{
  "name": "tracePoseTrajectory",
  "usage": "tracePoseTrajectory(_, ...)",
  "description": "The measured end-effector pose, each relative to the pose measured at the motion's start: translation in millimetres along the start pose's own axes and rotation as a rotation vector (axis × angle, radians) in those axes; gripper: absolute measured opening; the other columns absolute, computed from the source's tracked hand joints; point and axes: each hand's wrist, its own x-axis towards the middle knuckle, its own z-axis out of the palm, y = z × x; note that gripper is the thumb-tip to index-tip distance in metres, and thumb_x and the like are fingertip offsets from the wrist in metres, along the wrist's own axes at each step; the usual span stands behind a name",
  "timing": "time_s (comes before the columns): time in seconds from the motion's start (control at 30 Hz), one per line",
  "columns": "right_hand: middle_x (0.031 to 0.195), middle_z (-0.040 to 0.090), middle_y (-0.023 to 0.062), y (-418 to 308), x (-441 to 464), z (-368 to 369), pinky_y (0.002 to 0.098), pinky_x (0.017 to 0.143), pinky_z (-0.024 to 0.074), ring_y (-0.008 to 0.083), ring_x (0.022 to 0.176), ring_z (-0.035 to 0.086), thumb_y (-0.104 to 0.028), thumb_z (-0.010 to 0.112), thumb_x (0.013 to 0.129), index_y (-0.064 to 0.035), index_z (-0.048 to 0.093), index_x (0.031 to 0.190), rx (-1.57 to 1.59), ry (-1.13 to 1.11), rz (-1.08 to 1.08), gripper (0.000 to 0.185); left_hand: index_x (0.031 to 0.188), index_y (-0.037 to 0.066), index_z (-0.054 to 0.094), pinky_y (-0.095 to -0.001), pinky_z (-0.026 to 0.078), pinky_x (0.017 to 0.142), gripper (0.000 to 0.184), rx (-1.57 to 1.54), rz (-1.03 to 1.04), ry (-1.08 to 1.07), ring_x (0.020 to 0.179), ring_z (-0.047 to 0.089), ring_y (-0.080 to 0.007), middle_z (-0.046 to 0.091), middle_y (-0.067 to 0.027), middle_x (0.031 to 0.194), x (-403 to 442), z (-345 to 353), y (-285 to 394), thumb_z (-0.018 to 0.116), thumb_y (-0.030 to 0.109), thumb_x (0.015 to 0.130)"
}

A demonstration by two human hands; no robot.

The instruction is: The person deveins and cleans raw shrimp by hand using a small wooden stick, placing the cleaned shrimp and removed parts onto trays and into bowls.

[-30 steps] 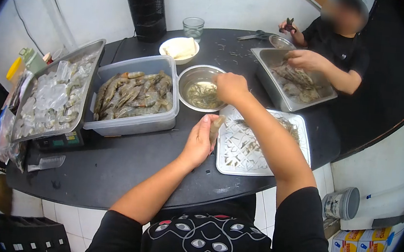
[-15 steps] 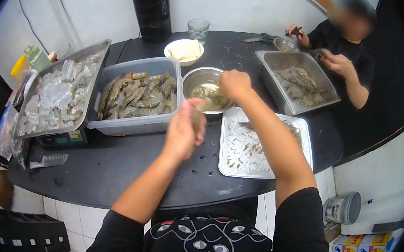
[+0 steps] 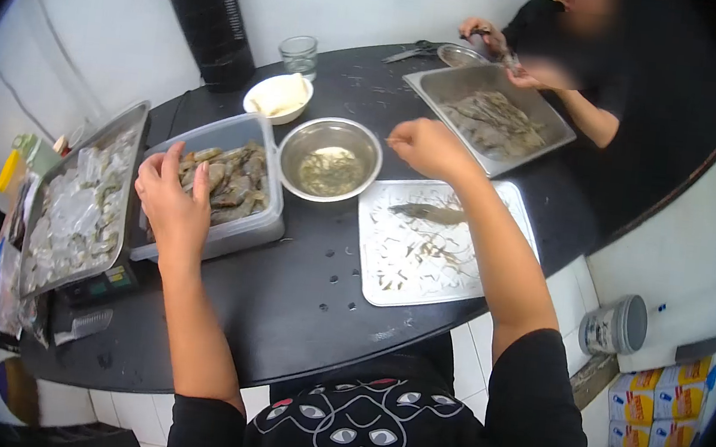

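My left hand is over the left side of the clear plastic tub, fingers spread and nothing visible in its grasp. Grey-brown shrimp fill the tub. My right hand is raised between the steel bowl and the white tray. Its fingertips are pinched together, and whatever they hold is too small to make out. Cloudy liquid with thin scraps sits in the bowl. On the tray lie a whole shrimp and many scattered legs and shell bits.
A metal tray of ice rests on a scale at the left, with a cleaver below. Behind are a white bowl and a glass. Across the table a co-worker's hands work over a steel pan of shrimp.
My left hand has moved left from beside the bowl to the tub, and the shrimp it held no longer shows in it. My right hand has come away from the bowl. The view has shifted.
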Motion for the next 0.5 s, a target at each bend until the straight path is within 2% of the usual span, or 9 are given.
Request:
tracePoseTrajectory(0.1, 0.088, 0.069, 0.017, 37, -57, -7, 0.0403, 0.077, 0.0507, 0.0328, 0.084, 0.067, -0.022, 0.061, 0.086, -0.0084, 0.071, 0.1, 0.132, 0.131, 0.028, 0.022, 0.112, 0.007, 0.063, -0.0433, 0.045, 0.088, 0.03, -0.382, 0.243, -0.03, 0.104, 0.055, -0.0323, 0.06, -0.0145, 0.103, -4, -5, 55, 0.066, 0.009, 0.082)
tracePoseTrajectory(0.17, 0.083, 0.068, 0.0178, 43, -100, -13, 0.0381, 0.073, 0.0498, 0.0321, 0.077, 0.066, -0.022, 0.061, 0.087, -0.0049, 0.069, 0.098, 0.185, 0.213, 0.167, 0.022, 0.11, 0.006, 0.064, -0.0431, 0.045, 0.089, 0.032, -0.699, 0.367, -0.333, 0.105, 0.055, -0.0311, 0.062, -0.0133, 0.102, -19, 5, 94, 0.062, 0.001, 0.079)
tracePoseTrajectory(0.23, 0.072, 0.063, 0.0109, 65, -132, -5, 0.0336, 0.065, 0.0465, 0.0201, 0.067, 0.058, -0.02, 0.062, 0.088, -0.0019, 0.068, 0.095, 0.213, 0.299, 0.265, 0.02, 0.107, 0.007, 0.065, -0.043, 0.045, 0.086, 0.03, -0.7, 0.662, -0.516, 0.103, 0.056, -0.0295, 0.064, -0.0125, 0.098, -31, 24, 136, 0.058, -0.001, 0.078)
tracePoseTrajectory(0.27, 0.067, 0.061, 0.0075, 73, -146, 0, 0.0314, 0.061, 0.0448, 0.0141, 0.061, 0.054, -0.019, 0.063, 0.088, -0.0004, 0.068, 0.094, 0.226, 0.343, 0.315, 0.02, 0.104, 0.007, 0.066, -0.0413, 0.044, 0.083, 0.029, -0.694, 0.747, -0.578, 0.1, 0.057, -0.0286, 0.063, -0.011, 0.097, -40, 39, 154, 0.058, -0.001, 0.077)
tracePoseTrajectory(0.3, 0.066, 0.06, 0.0074, 76, -159, 5, 0.031, 0.061, 0.0444, 0.0133, 0.061, 0.053, -0.018, 0.063, 0.089, 0.0, 0.067, 0.094, 0.245, 0.383, 0.335, 0.02, 0.101, 0.007, 0.066, -0.0395, 0.044, 0.08, 0.028, -0.686, 0.831, -0.637, 0.097, 0.057, -0.0278, 0.063, -0.0094, 0.095, -49, 54, 171, 0.057, -0.002, 0.076)
tracePoseTrajectory(0.4, 0.061, 0.057, 0.0049, 83, -187, 12, 0.0284, 0.058, 0.0417, 0.0098, 0.059, 0.05, -0.016, 0.061, 0.088, 0.0005, 0.067, 0.094, 0.277, 0.474, 0.387, 0.018, 0.1, 0.009, 0.066, -0.0391, 0.043, 0.08, 0.026, -0.566, 0.901, -0.671, 0.097, 0.057, -0.0265, 0.063, -0.0087, 0.095, -65, 87, 209, 0.057, 0.002, 0.076)
tracePoseTrajectory(0.5, 0.061, 0.056, 0.0025, 84, -205, 9, 0.0269, 0.056, 0.0397, 0.0078, 0.058, 0.048, -0.013, 0.059, 0.088, 0.0001, 0.067, 0.093, 0.325, 0.47, 0.439, 0.016, 0.101, 0.008, 0.066, -0.04, 0.042, 0.083, 0.026, -0.303, 0.967, -0.771, 0.101, 0.058, -0.0276, 0.064, -0.0096, 0.099, -64, 103, 229, 0.057, 0.005, 0.078)
